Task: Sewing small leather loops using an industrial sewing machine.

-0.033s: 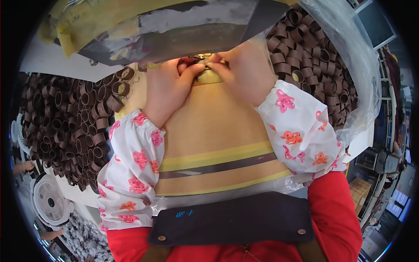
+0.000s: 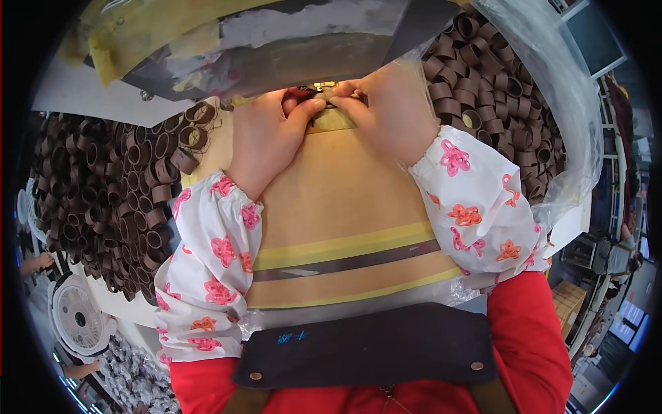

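My left hand [image 2: 276, 134] and my right hand [image 2: 389, 117] meet beneath a machine's head [image 2: 276, 55], which is patched with grey and yellow material. A small brass-coloured metal fitting [image 2: 326, 85] shows between my fingertips. Both hands are closed in pinches around something small and dark just in front of the fitting; my fingers mostly hide it, and I cannot make out what it is. A pale rounded plate [image 2: 333, 119] lies under my fingertips. Below that, a tan work surface [image 2: 331, 179] has yellow and dark strips [image 2: 345, 255] across it, between my flower-patterned sleeves.
Dense piles of brown looped bands lie left [image 2: 103, 193] and right [image 2: 483, 83], the right one edged by clear plastic [image 2: 579, 138]. A white fan [image 2: 77, 317], grey material [image 2: 134, 372] and other people's hands [image 2: 45, 261] are at far left; shelving and a cardboard box [image 2: 569, 303] are at right.
Both my hands and sleeves have shifted slightly to the right. My fingers are still pinched together at the metal fitting.
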Demonstrator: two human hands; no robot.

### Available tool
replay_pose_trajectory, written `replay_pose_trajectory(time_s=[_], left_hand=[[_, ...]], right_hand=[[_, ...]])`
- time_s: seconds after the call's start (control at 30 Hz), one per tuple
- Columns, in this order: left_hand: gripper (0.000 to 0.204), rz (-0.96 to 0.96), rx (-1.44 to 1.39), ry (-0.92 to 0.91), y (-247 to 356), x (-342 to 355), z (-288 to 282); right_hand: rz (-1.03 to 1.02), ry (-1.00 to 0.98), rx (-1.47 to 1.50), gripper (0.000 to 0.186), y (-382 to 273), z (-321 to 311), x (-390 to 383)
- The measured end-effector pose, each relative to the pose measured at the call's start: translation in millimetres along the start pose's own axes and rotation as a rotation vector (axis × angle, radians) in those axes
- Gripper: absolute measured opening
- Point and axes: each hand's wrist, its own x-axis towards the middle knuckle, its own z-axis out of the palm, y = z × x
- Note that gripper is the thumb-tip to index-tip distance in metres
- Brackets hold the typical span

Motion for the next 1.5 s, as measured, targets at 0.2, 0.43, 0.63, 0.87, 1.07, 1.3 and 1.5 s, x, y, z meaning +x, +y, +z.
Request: replay_pose_trajectory(time_s=[0.2,0.43,0.63,0.87,1.07,1.3,1.5], left_hand=[[0.025,-0.034,-0.086,0.025,-9.7,-2.1,-2.7],[0.027,0.031,-0.016,0.045,-6.3,-0.6,0.5],[0.025,0.124,0.026,0.024,2.9,2.6,-5.6],[0.025,0.202,0.044,-0.275,6.2,-25.9,-22.7],[0.02,0.341,-0.072,-0.16,2.4,-25.6,-10.0],[0.012,0.22,-0.138,-0.147,8.3,-25.8,-17.6],[0.015,0.516,-0.093,-0.085,5.9,-19.6,-4.9]], right_hand=[[-0.023,0.006,-0.019,0.011,-6.6,1.3,1.6],[-0.001,0.027,0.031,0.007,-0.7,1.4,-4.3],[-0.015,0.039,0.184,0.015,10.4,5.1,-2.1],[0.135,-0.13,0.251,0.011,-30.3,-16.7,-39.5],[0.297,-0.118,0.329,0.013,-27.9,-8.4,-28.7],[0.32,-0.169,0.537,0.008,-28.8,-7.7,-26.7],[-0.079,-0.292,0.39,0.011,-59.6,-13.8,-49.1]])
